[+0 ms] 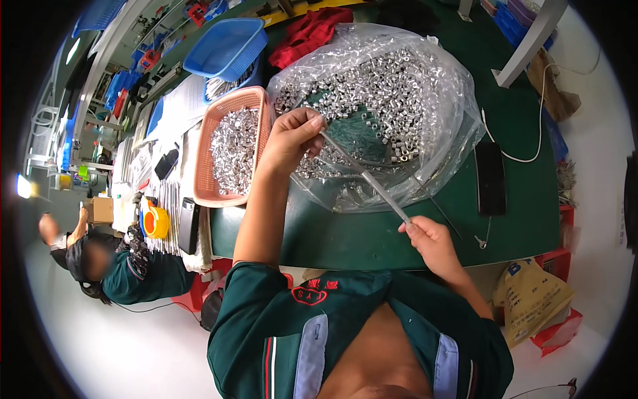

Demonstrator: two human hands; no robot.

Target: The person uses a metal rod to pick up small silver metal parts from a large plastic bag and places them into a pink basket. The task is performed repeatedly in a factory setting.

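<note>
My left hand pinches the upper end of a thin metal rod. My right hand grips the rod's lower end between thumb and fingers. Toward the right hand the rod looks thicker and silvery; whether this is a tube or a row of rings on it, I cannot tell. The rod slants above an open clear plastic bag that holds many small silver metal rings. Left of my left hand, a pink plastic basket is filled with small shiny metal pieces.
Another thin rod lies across the bag's edge and the green table. A black phone lies at right, another phone at left. Blue baskets and red cloth stand behind. Co-workers sit at left.
</note>
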